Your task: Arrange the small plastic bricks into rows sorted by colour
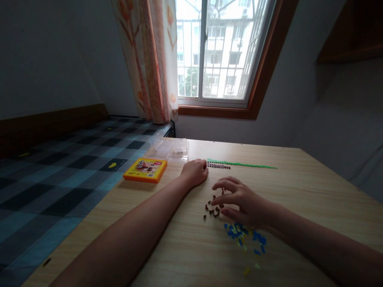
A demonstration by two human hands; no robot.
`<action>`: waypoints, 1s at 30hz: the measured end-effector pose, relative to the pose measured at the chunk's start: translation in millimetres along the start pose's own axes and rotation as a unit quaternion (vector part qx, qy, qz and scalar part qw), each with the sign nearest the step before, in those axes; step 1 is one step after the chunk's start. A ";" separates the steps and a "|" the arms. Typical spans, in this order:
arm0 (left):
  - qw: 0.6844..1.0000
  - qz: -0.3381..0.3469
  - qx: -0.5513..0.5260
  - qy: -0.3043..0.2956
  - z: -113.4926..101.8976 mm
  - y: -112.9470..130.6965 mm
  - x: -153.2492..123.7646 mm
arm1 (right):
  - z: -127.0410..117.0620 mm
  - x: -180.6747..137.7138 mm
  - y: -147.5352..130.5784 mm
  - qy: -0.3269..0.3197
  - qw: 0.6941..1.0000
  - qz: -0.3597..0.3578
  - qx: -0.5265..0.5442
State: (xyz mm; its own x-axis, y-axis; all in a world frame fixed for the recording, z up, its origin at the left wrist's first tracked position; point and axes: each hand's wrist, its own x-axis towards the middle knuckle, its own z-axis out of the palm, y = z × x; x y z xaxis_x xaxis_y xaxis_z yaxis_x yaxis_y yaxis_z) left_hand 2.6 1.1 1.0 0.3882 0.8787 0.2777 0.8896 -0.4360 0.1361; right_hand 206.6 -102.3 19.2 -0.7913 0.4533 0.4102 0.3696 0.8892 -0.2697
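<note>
My left hand (pixel 194 172) rests on the table with its fingers curled closed, at the left end of two rows of tiny pieces. Whatever it may hold is hidden. The longer row is of green pieces (pixel 239 164); nearer me runs a shorter row of dark brown pieces (pixel 220 166). Over a loose scatter of small brown pieces (pixel 212 212) hovers my right hand (pixel 242 199), fingers apart and nothing seen between them. Partly under my right wrist lies a pile of small blue pieces (pixel 259 238) mixed with yellow ones (pixel 247 272).
An orange box (pixel 146 170) with a yellow printed cover lies on the wooden table (pixel 314 207), left of my left hand. Behind it stands a clear plastic container (pixel 173 148). A bed with a checked cover (pixel 68 167) adjoins the table's left side. A window is beyond.
</note>
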 end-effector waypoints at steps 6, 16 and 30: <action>1.000 0.001 -0.001 0.002 -0.1 0.1 0.5 | 5.0 -2.2 1.1 -0.071 0.996 0.028 -0.035; 1.000 0.001 0.003 0.000 0.9 -0.7 0.7 | 10.7 -10.7 30.5 0.097 0.992 0.063 -0.048; 1.000 -0.003 0.005 0.001 2.1 -0.8 1.4 | 10.8 -13.8 36.0 0.186 0.977 0.030 -0.097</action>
State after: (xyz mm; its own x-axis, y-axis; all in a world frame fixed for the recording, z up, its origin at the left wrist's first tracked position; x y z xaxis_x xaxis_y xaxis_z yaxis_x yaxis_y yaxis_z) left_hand 3.0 3.1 -0.8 0.3829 0.8807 0.2788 0.8941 -0.4292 0.1280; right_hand 225.5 -77.3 -5.6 -0.5471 0.4636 0.6970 0.5229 0.8395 -0.1480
